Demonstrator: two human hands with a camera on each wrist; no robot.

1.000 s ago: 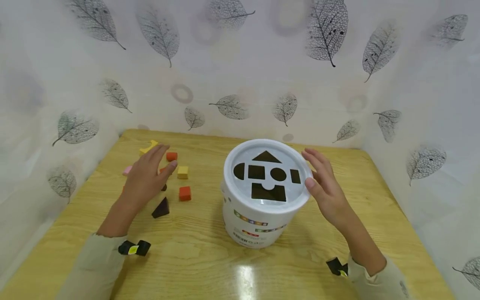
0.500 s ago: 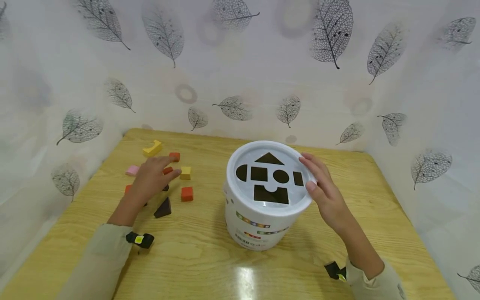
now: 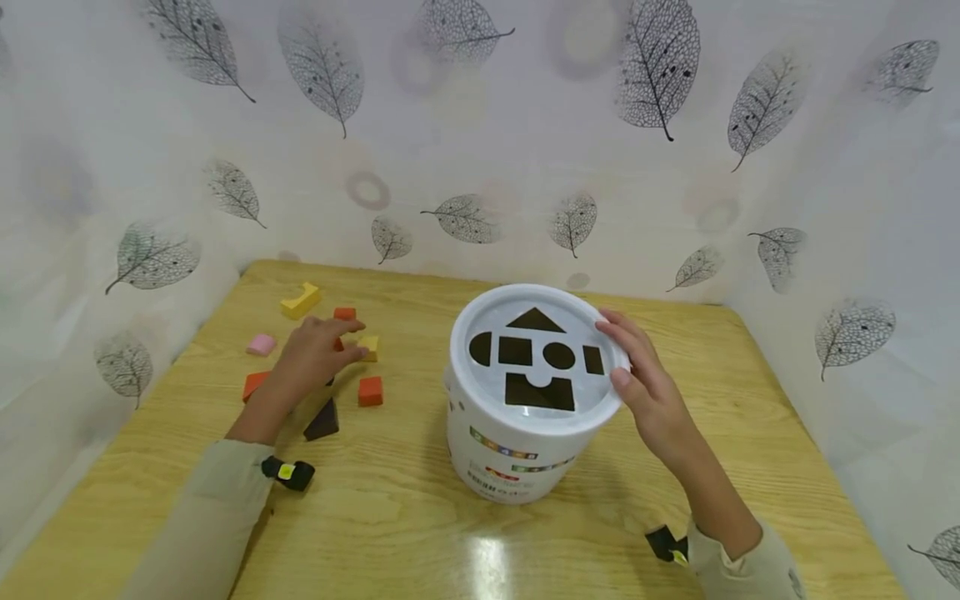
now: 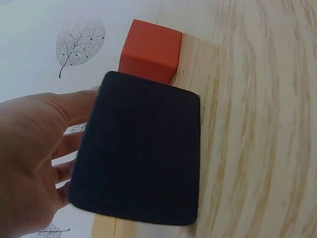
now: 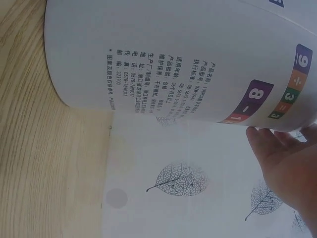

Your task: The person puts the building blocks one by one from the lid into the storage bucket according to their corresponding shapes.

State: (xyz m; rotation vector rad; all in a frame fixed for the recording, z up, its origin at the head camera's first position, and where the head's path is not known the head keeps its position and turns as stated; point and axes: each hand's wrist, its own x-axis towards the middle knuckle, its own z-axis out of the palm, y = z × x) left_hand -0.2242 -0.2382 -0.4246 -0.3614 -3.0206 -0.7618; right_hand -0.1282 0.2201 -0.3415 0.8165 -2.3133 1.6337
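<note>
My left hand (image 3: 311, 354) is over a group of small blocks, its thumb and index finger spread by a yellow cube (image 3: 371, 346); contact is unclear. A dark triangular block (image 3: 322, 421) lies below the wrist; its face (image 4: 136, 148) covers much of the left wrist view. Beyond it sits a red cube (image 4: 151, 49). On the other side, my right hand (image 3: 648, 387) touches the rim of a white bucket (image 3: 517, 467), fingers at the lid (image 3: 555, 296) and thumb on the edge. The right wrist view shows the thumb (image 5: 257, 141) against the bucket's side.
A yellow arch block (image 3: 300, 300), a pink block (image 3: 261, 344) and an orange block (image 3: 253, 383) lie left of the left hand. Another orange block (image 3: 345, 313) sits beyond the fingertips. Leaf-patterned sheeting (image 3: 480, 125) bounds the wooden table (image 3: 375, 533).
My left hand has lowered among the blocks and shifted right toward the yellow cube, uncovering the pink and orange blocks. My right fingers have moved onto the rim; the bucket stays in place.
</note>
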